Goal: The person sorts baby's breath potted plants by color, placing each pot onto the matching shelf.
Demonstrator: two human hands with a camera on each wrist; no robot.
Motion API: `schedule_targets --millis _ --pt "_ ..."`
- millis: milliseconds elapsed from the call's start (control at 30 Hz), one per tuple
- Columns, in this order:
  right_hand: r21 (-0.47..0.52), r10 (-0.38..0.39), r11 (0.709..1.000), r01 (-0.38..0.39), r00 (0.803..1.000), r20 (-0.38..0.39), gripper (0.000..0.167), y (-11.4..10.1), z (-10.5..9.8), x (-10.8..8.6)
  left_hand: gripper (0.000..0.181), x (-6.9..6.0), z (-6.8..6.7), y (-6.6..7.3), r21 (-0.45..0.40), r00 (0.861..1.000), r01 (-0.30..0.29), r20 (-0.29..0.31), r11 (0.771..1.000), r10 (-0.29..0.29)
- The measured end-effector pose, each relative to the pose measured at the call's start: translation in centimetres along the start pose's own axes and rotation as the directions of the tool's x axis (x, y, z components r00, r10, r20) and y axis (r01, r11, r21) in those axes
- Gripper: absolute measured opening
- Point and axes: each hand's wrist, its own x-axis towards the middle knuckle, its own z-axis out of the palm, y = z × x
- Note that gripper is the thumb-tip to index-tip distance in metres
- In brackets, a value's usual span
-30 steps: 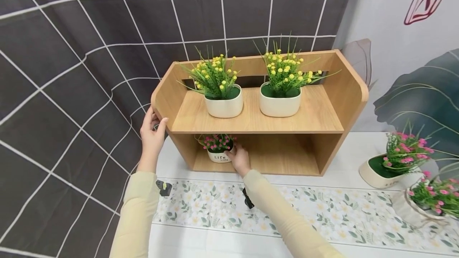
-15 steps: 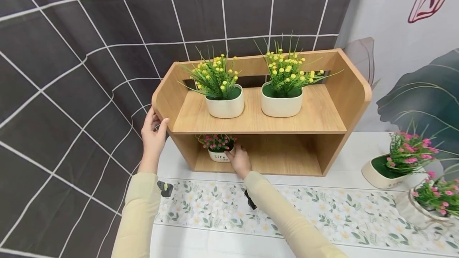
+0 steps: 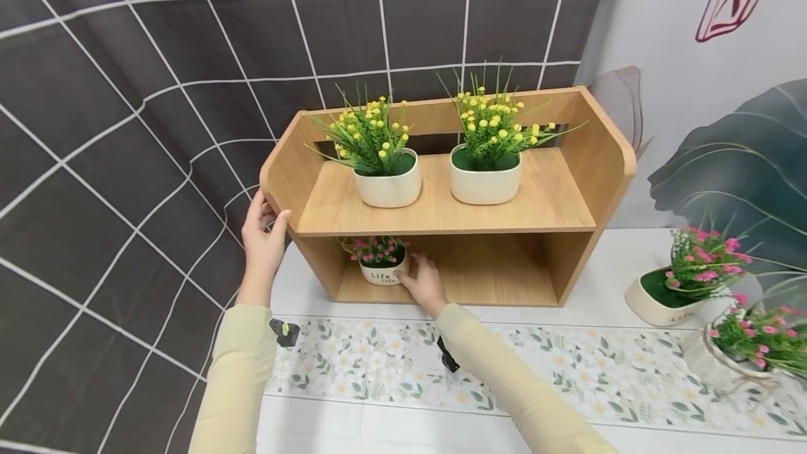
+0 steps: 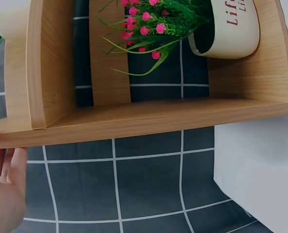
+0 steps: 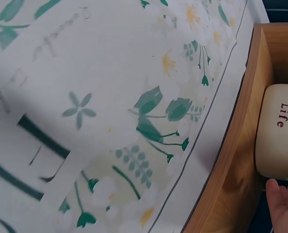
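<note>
My left hand (image 3: 261, 247) holds the left side panel of the two-tier wooden shelf (image 3: 441, 232), thumb on one face and fingers on the other. In the left wrist view, that panel (image 4: 149, 124) passes between thumb and fingers. On the lower tier, at the left, stands a cream flowerpot (image 3: 383, 274) lettered "Life", with pink artificial flowers. My right hand (image 3: 425, 286) is at this pot's right end, thumb near its front, fingers loosely extended. The right wrist view has the fingertips (image 5: 272, 189) just beside the pot (image 5: 280, 136); contact is hard to judge.
Two cream pots with yellow flowers, left (image 3: 389, 188) and right (image 3: 485, 184), stand on the upper tier. Farther right are a pink-flowered oval pot (image 3: 662, 307) and a pale round pot (image 3: 725, 363). A floral runner (image 3: 536, 363) lies before the shelf. Dark checked cloth (image 3: 126, 195) hangs left.
My right hand has shifted slightly right, away from the pink-flowered pot, its grip loosened. The left hand stays on the side panel. The head view has swung a little.
</note>
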Motion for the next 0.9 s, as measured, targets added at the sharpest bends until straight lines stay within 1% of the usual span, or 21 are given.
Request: schedule_targets --millis 100,200,333,433,567,667,833,900 --pt "0.009 -0.021 1.000 0.021 1.000 0.005 0.061 -0.1 -0.2 -0.3 0.051 0.1 -0.3 0.1 0.002 1.000 -0.004 0.006 1.000 0.004" --pt "0.040 -0.044 0.998 0.044 0.999 0.001 0.059 0.0 -0.6 -0.6 0.049 0.2 -0.4 0.2 -0.007 1.000 0.001 0.005 1.000 -0.001" --pt "0.065 -0.085 0.994 0.087 0.996 -0.027 0.055 0.4 -1.1 -1.1 0.048 0.4 -0.4 0.3 -0.029 1.000 0.011 0.009 1.000 -0.011" --pt "0.068 -0.098 0.992 0.102 0.993 -0.059 0.053 0.8 -1.6 -1.7 0.048 0.5 -0.4 0.4 -0.020 0.999 0.029 0.030 0.999 -0.028" --pt "0.060 -0.069 0.995 0.073 0.995 -0.067 0.056 1.3 -1.8 -2.8 0.049 0.6 -0.8 0.7 0.031 0.997 0.045 0.060 0.999 -0.046" --pt "0.049 -0.052 0.997 0.055 0.997 -0.063 0.059 1.7 -2.2 -3.6 0.049 0.7 -0.8 0.8 0.051 0.995 0.048 0.083 0.998 -0.052" --pt "0.083 -0.023 0.996 0.027 0.998 -0.050 0.060 2.2 -3.0 -4.6 0.051 1.3 -1.0 -1.7 0.052 0.995 0.016 0.102 0.999 -0.021" --pt "0.102 -0.007 0.995 0.011 0.999 -0.044 0.060 2.1 -3.5 -5.0 0.052 1.5 -1.2 -2.6 0.067 0.995 0.011 0.102 0.998 -0.017"
